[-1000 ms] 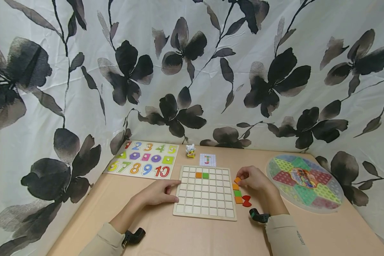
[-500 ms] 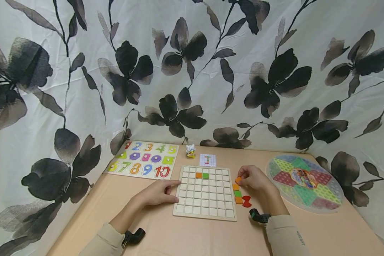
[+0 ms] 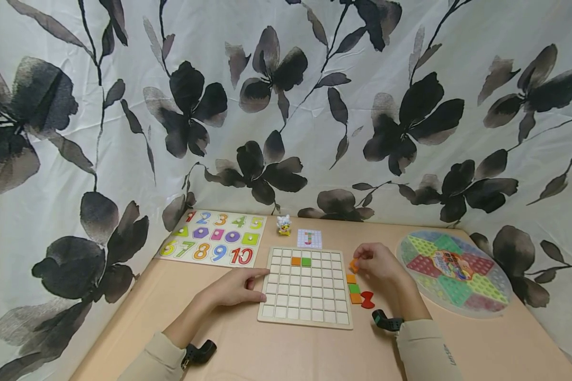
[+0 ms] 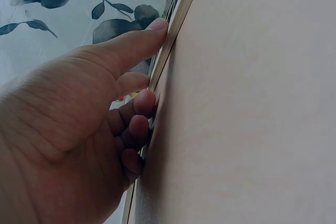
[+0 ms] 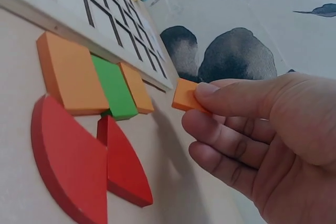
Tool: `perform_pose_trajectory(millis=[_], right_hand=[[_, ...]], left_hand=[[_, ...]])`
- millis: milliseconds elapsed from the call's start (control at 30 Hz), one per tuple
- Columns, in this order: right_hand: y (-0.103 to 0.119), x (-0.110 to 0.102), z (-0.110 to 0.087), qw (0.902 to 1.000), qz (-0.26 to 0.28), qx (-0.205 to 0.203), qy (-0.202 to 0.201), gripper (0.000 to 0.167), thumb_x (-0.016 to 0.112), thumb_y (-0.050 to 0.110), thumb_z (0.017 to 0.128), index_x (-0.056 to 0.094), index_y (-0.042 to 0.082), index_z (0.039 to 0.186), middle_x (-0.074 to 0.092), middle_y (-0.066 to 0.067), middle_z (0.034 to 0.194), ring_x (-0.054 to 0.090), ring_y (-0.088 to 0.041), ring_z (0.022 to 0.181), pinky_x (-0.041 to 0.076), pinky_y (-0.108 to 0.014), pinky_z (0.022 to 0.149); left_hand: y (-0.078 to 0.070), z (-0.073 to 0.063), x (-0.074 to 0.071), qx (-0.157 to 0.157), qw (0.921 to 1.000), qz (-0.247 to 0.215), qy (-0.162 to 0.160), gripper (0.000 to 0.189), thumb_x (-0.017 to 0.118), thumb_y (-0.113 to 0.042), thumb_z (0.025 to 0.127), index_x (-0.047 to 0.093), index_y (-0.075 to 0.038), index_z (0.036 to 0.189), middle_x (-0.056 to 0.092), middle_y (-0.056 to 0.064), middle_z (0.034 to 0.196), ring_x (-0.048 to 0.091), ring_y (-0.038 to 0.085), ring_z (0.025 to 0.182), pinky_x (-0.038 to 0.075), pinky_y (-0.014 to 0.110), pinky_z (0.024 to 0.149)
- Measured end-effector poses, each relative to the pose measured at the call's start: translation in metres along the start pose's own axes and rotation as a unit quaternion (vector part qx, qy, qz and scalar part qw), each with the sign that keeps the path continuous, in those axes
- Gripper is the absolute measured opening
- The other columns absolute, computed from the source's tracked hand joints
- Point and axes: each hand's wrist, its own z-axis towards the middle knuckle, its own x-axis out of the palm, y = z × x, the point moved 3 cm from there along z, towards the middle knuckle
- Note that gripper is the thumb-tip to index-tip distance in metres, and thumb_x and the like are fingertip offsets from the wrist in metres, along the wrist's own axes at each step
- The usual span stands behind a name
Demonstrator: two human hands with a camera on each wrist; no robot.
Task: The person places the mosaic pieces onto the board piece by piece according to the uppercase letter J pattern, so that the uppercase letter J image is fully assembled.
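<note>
My right hand [image 3: 377,263] pinches an orange square tile [image 5: 185,95] between thumb and index finger, raised above the table just right of the gridded board [image 3: 305,320]. My left hand [image 3: 232,287] touches the board's left edge with thumb and fingertips, not wrapped around it. One orange tile [image 3: 296,261] and one green tile [image 3: 306,261] sit side by side in the board's second row. Beside the board's right edge lie an orange tile [image 5: 137,88], a green tile [image 5: 115,86] and a nearer orange tile [image 5: 72,74] in a line, with two red curved pieces [image 5: 67,161] next to them.
Behind the board lies a small pattern card [image 3: 309,238] with a J shape, near a small figurine [image 3: 283,225]. A number board [image 3: 211,237] is at back left, and a round, coloured game board [image 3: 454,272] at right. A floral curtain hangs behind.
My right hand has risen slightly and shifted a little away with the orange tile, which now tilts more upright. My left hand and the board have stayed put.
</note>
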Motion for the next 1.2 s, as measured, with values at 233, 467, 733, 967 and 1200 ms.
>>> perform_pose_trajectory(millis=[233, 467, 733, 967, 1200], right_hand=[[0.008, 0.000, -0.001, 0.9997, -0.009, -0.019, -0.011, 0.009, 0.074, 0.009, 0.096, 0.075, 0.006, 0.104, 0.068, -0.008, 0.093, 0.059, -0.023, 0.087, 0.051, -0.028, 0.076], [0.017, 0.004, 0.001, 0.9986, 0.012, -0.048, -0.015, 0.021, 0.074, 0.011, 0.096, 0.074, 0.001, 0.114, 0.070, -0.009, 0.099, 0.059, -0.025, 0.093, 0.050, -0.025, 0.082], [0.033, 0.016, 0.004, 0.9946, 0.062, -0.083, -0.006, 0.027, 0.073, 0.005, 0.095, 0.070, -0.003, 0.121, 0.069, -0.016, 0.105, 0.062, -0.025, 0.090, 0.052, -0.021, 0.082], [0.044, 0.024, 0.005, 0.9907, 0.101, -0.091, 0.003, 0.026, 0.068, -0.002, 0.097, 0.068, -0.007, 0.123, 0.068, -0.022, 0.106, 0.069, -0.044, 0.094, 0.055, -0.020, 0.081], [0.046, 0.035, 0.010, 0.9931, 0.090, -0.074, -0.012, 0.023, 0.072, 0.005, 0.097, 0.072, 0.001, 0.119, 0.069, -0.013, 0.104, 0.065, -0.027, 0.092, 0.053, -0.022, 0.080]], left_hand=[[0.000, 0.000, 0.000, -0.001, 1.0000, -0.002, -0.002, 0.071, 0.082, -0.042, 0.088, 0.057, -0.015, 0.150, 0.049, -0.009, 0.073, 0.044, 0.004, 0.067, 0.037, 0.023, 0.062], [0.000, 0.000, 0.000, -0.003, 1.0000, 0.001, -0.001, 0.072, 0.082, -0.043, 0.088, 0.057, -0.016, 0.150, 0.050, -0.009, 0.073, 0.045, 0.004, 0.067, 0.037, 0.023, 0.063], [0.000, 0.001, 0.000, -0.005, 1.0000, 0.001, -0.002, 0.072, 0.082, -0.043, 0.088, 0.057, -0.015, 0.150, 0.050, -0.009, 0.074, 0.045, 0.004, 0.068, 0.037, 0.023, 0.063], [-0.001, 0.001, 0.000, -0.003, 1.0000, 0.002, -0.002, 0.072, 0.082, -0.042, 0.089, 0.057, -0.014, 0.150, 0.050, -0.009, 0.073, 0.045, 0.004, 0.067, 0.038, 0.024, 0.063], [-0.001, 0.001, 0.000, 0.000, 1.0000, 0.007, -0.003, 0.072, 0.082, -0.043, 0.089, 0.057, -0.015, 0.150, 0.050, -0.009, 0.074, 0.044, 0.003, 0.067, 0.038, 0.024, 0.064]])
